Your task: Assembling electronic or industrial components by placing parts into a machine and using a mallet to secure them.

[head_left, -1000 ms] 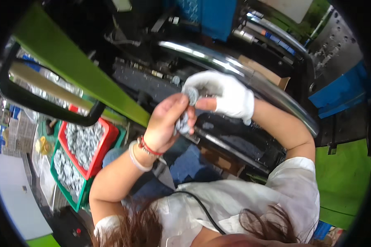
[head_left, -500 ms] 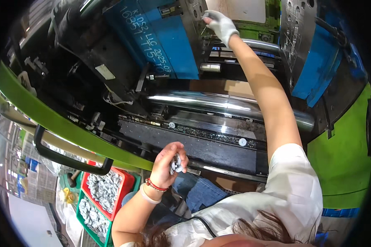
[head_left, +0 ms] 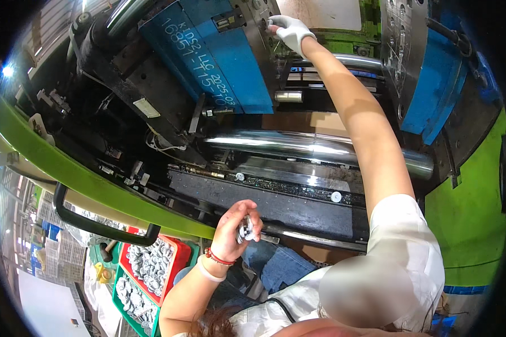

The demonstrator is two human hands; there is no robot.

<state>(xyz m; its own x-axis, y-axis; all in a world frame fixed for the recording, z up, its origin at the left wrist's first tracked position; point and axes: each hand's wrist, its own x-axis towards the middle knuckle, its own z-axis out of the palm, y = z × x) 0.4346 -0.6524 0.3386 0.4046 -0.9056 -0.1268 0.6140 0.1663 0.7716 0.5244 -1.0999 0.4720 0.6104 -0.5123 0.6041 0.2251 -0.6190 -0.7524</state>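
My left hand [head_left: 234, 229], bare with a red beaded bracelet and a pale band at the wrist, is curled around several small grey round plastic parts [head_left: 245, 229]. It is held low, in front of the machine's near ledge. My right arm stretches far into the machine. The right hand [head_left: 294, 35] wears a white glove with bare fingertips showing. Its fingers are pinched together at the metal face of the left blue mould half [head_left: 219, 62]; whatever they hold there is too small to make out. Across the gap stands the right blue mould half [head_left: 436, 84].
Shiny tie bars [head_left: 298, 143] cross beneath my right arm. Loose round parts lie on the ledge, one light disc [head_left: 336, 196] among them. At lower left, a red basket [head_left: 181, 259] and a green basket [head_left: 118, 292] hold many grey parts, beside a green door with a black handle [head_left: 98, 230].
My right hand has shifted slightly left along the left mould face, fingers still pinched. My left hand keeps its parts. The whole view has tilted a little.
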